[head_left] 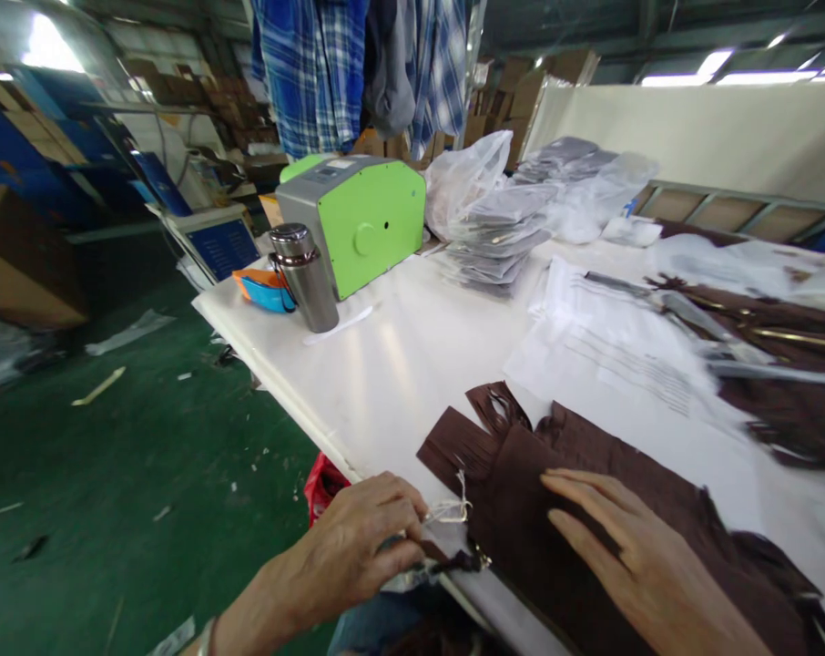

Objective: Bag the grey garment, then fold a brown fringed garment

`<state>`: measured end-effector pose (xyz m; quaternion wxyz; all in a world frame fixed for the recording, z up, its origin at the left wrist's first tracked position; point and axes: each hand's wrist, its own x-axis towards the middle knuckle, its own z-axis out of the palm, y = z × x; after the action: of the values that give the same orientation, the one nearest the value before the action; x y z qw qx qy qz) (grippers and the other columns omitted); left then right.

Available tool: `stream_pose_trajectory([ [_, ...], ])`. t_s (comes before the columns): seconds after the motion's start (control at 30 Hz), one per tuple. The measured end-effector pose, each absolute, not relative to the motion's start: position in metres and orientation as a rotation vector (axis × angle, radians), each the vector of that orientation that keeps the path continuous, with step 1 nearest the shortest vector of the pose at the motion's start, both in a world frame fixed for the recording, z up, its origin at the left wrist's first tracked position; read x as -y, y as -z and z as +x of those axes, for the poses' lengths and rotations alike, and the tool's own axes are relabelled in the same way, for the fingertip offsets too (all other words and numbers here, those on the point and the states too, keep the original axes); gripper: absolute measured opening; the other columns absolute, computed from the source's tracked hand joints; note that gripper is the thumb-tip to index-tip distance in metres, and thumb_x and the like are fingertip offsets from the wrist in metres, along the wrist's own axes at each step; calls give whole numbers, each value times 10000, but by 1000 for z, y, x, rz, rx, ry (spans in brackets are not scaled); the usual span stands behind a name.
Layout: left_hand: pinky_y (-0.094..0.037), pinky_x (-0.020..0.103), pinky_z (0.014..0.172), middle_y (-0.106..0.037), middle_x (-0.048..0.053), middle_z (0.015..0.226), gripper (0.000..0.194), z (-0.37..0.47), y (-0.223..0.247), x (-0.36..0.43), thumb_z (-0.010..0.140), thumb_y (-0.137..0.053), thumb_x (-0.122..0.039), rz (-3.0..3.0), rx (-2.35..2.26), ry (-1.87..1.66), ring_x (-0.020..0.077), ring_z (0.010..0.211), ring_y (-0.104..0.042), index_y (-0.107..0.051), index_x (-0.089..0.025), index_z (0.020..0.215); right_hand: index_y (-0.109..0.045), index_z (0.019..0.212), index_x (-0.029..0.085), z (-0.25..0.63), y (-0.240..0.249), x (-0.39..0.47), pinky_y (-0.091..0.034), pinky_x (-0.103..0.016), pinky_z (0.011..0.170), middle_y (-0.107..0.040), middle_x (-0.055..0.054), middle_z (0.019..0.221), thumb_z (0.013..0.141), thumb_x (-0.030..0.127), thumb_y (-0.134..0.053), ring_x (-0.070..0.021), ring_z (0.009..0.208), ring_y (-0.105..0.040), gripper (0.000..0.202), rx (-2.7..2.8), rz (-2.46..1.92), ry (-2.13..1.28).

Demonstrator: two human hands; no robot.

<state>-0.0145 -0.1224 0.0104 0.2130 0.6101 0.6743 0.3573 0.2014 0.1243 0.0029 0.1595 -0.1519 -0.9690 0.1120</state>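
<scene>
Brown fringed cloth [514, 478]: on the white table [405, 355], at its near edge; looks light, soft, floppy, best gripped by its plain body, not the fringe [463, 448].
Right hand [627, 542]: spread, palm down on the cloth.
Left hand [358, 538]: curled beside the white string [463, 501]; whether pinching, I can't tell.
Table: smooth, papers [607, 364] beyond.
Room: green floor [214, 492], cartons [16, 264], hanging plaid shirts [310, 73].

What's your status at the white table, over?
Left hand at the white string, grip unclear. Right hand spread on brown fringed cloth. Papers close beside the cloth.
</scene>
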Motion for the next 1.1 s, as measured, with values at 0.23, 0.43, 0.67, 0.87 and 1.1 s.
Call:
stream_pose_trajectory([
  [0.23,-445,237,642,-607,-26,754,169,-28,13,124,914,-530,-334,912,-1950,-1364,128,698,-560,-579,-194,834,-653,934,244,129,-27,-67,-505,-306,734,-673,-3,866,905,173,-528,-170,796,-624,146,2884,-40,-633],
  [0.43,-407,220,578,-537,-41,689,221,-49,13,110,880,-487,-402,772,-2086,-1436,128,642,-511,-508,-199,795,-589,1165,201,116,-9,-19,-465,-353,868,-657,-63,1169,866,378,-621,-229,1045,-581,349,2896,355,-445],
  [0.67,-338,252,589,-486,-41,640,205,-66,16,84,878,-450,-379,955,-2400,-1127,146,609,-475,-445,-226,742,-595,1180,170,119,40,4,-493,-388,786,-684,-49,863,967,222,-349,-216,793,-616,330,2644,247,-145],
  [0.87,-314,262,604,-506,-36,678,178,-62,15,78,908,-448,-326,1133,-2511,-796,159,627,-510,-417,-234,760,-643,905,207,178,31,-44,-356,-312,1117,-711,41,813,967,136,-427,-120,890,-665,235,2554,403,-168],
  [1.1,-347,264,644,-582,-23,741,142,-59,17,53,918,-474,-307,1192,-2567,-745,176,717,-579,-465,-234,797,-559,927,189,182,9,-82,-355,-392,1139,-699,-48,1009,955,207,-448,-167,1180,-564,117,2722,496,-562],
])
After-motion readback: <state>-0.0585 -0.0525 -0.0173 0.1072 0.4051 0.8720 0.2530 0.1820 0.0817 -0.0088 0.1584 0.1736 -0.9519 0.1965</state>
